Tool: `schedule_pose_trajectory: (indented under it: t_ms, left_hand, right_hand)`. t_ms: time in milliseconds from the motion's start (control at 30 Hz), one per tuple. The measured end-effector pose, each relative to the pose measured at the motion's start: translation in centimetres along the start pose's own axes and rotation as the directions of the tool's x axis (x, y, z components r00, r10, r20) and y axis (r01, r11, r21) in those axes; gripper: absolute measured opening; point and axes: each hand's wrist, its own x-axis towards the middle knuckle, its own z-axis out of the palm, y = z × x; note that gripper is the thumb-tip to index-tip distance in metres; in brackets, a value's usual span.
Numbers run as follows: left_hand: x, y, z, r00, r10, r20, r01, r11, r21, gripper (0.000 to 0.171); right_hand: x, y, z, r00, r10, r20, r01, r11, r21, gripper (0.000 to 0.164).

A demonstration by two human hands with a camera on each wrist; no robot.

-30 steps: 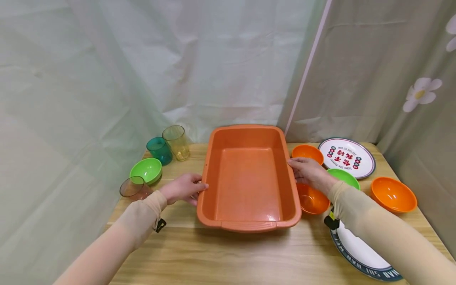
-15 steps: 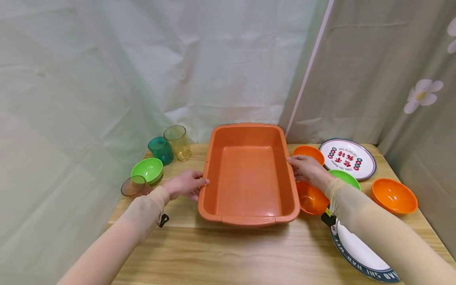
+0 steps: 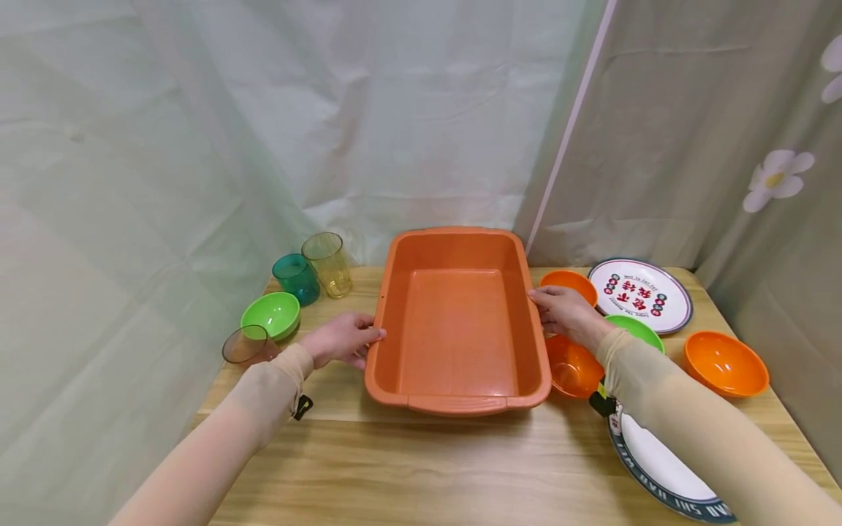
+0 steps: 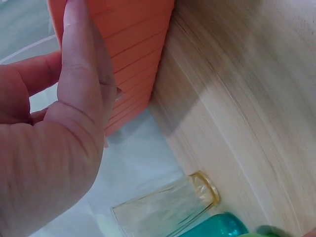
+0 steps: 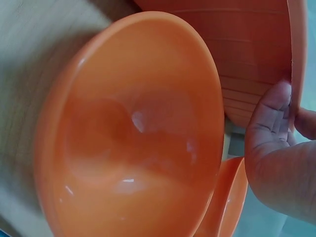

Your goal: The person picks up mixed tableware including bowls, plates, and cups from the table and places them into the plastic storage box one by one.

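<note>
A rectangular orange plastic basin (image 3: 460, 332) stands at the middle of the table in the head view, with nothing inside. My left hand (image 3: 343, 340) grips its left rim, thumb on top and fingers underneath. On the opposite side my right hand (image 3: 567, 314) pinches the right rim the same way. In the left wrist view the left hand (image 4: 74, 89) lies along the basin's ribbed outer wall (image 4: 136, 54). Seen from the right wrist, the right hand (image 5: 281, 133) has its fingertips under the rim, and an orange bowl (image 5: 133, 128) sits close by.
Left of the basin are a yellow cup (image 3: 329, 267), a teal cup (image 3: 296, 281), a green bowl (image 3: 271, 315) and a brownish cup (image 3: 248, 347). To the right lie more orange bowls (image 3: 723, 365), another green bowl (image 3: 636, 330), an oval plate (image 3: 641, 296) and a blue-rimmed plate (image 3: 664, 456).
The basin's near edge has shifted slightly away from me, with both hands still on its rims. Over the last half second almost nothing has moved.
</note>
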Motion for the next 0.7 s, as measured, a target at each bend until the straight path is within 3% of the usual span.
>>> schedule_pose_trajectory:
  t_ms: [433,700]
  left_hand:
    - [-0.37,-0.64,0.04,1.000,0.016,0.004,-0.016,0.999,-0.049,0.032]
    - [-0.53,-0.60,0.05,1.000,0.019,0.010,-0.018,0.999,-0.050,0.030]
  right_hand:
    - [-0.14,0.34,0.57,0.999,-0.048,-0.018,0.047,0.998,-0.052,0.049]
    - [-0.25,0.38,0.69,0.999,-0.036,-0.018,0.035,0.998,-0.048,0.051]
